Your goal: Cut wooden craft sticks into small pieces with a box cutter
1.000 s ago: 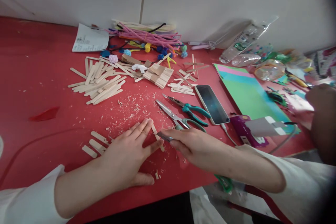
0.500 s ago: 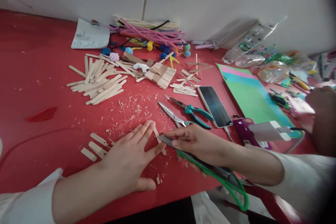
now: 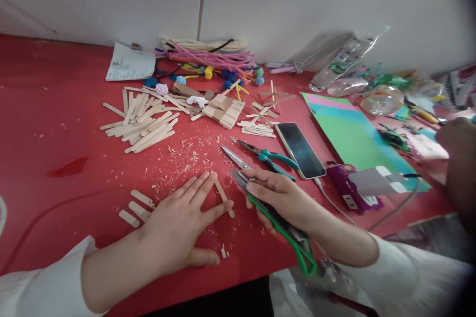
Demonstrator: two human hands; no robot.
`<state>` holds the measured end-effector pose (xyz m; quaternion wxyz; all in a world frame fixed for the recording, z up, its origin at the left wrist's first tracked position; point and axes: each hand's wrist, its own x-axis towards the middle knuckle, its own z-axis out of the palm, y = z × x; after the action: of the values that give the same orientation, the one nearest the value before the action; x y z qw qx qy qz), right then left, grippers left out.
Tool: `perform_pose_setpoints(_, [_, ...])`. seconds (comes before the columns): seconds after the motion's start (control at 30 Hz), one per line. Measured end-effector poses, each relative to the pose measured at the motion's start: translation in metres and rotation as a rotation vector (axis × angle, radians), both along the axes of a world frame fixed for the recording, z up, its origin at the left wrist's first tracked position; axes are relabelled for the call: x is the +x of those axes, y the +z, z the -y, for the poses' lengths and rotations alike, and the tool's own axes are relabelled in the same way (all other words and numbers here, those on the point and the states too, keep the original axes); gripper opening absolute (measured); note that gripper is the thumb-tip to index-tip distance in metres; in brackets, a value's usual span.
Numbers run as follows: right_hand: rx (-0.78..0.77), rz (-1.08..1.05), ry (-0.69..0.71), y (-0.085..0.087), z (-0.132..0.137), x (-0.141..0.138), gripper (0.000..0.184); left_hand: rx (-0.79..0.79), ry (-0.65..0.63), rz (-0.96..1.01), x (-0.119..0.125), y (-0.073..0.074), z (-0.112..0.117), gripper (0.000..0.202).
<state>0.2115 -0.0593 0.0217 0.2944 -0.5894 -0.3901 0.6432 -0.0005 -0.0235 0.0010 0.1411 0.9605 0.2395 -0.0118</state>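
Observation:
My left hand (image 3: 182, 225) lies flat on the red table with its fingers spread. Under two of its fingertips a wooden craft stick (image 3: 222, 191) is pressed down. To the right, my right hand (image 3: 280, 198) is wrapped around a utility knife (image 3: 277, 220) with a green edge and a green loop at its end. The knife's blade points up and left, slightly apart from the stick. Short cut stick pieces (image 3: 139, 210) rest left of my left hand. Wood shavings (image 3: 189, 153) are scattered beyond my fingers.
Scissors (image 3: 235, 157) and teal-handled pliers (image 3: 273, 156) lie near my right hand, beside a phone (image 3: 301, 151). Loose craft sticks (image 3: 145, 121) and pipe cleaners (image 3: 211, 54) are farther back. Coloured sheets (image 3: 345, 131) and a purple box (image 3: 349, 185) sit right; another person's arm (image 3: 459, 158) shows beyond.
My right hand has drawn the knife blade off the stick, lifting and tilting it more upright. My left hand keeps its place on the stick. The camera view has shifted slightly.

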Motion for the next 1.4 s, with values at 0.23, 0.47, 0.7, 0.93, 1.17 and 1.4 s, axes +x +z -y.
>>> perform_pose_setpoints(0.23, [0.433,0.256,-0.038,0.012,-0.023,-0.007,0.026,0.157,0.026,0.043,-0.005,-0.008,0.001,0.099])
perform_pose_setpoints(0.47, [0.601,0.314,0.086,0.017,-0.060,-0.003,0.018,0.404,0.112,0.172,-0.008,-0.016,-0.013,0.053])
perform_pose_setpoints(0.7, [0.445,0.283,0.101,-0.009,-0.052,-0.011,0.026,0.100,0.203,0.327,-0.005,-0.008,-0.028,0.009])
perform_pose_setpoints(0.93, [0.511,0.566,0.309,-0.009,-0.040,-0.016,0.073,0.079,0.209,0.336,-0.004,-0.008,-0.028,0.009])
perform_pose_setpoints(1.17, [0.469,0.740,0.493,-0.004,-0.037,-0.018,0.079,0.075,0.216,0.327,-0.003,-0.007,-0.028,0.010])
perform_pose_setpoints(1.4, [0.507,0.721,0.469,-0.009,-0.039,-0.018,0.074,0.061,0.196,0.336,0.004,-0.009,-0.029,0.011])
